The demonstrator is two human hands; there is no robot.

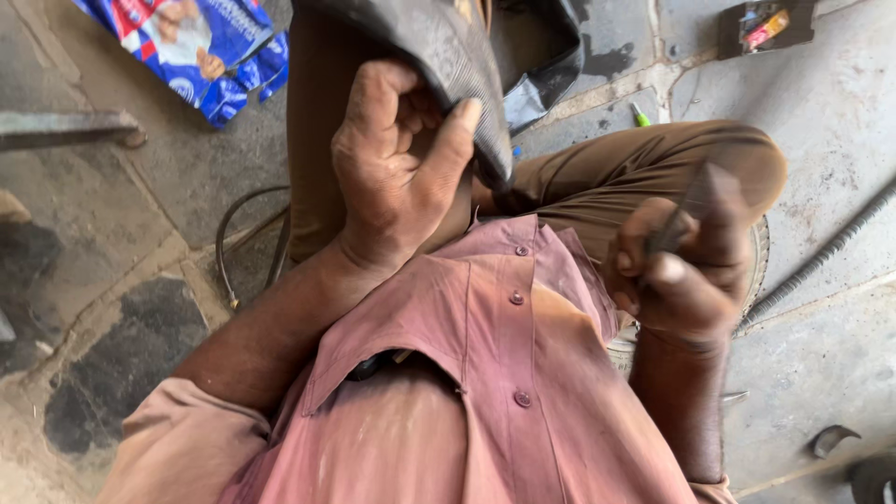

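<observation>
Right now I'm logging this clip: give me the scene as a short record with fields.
left hand: pinches the black rubber tube between thumb and fingers
right hand: grips a thin dark tool, pointing up
posture: seated, brown trousers, pink shirt
floor: grey concrete
nearby: blue printed bag upper left, hose at right, small green item

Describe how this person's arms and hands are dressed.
Both hands, left hand and right hand, are bare, without gloves. The dusty pink button-up shirt has sleeves pushed up near the elbows, leaving the forearms uncovered. No watch or rings show.
</observation>
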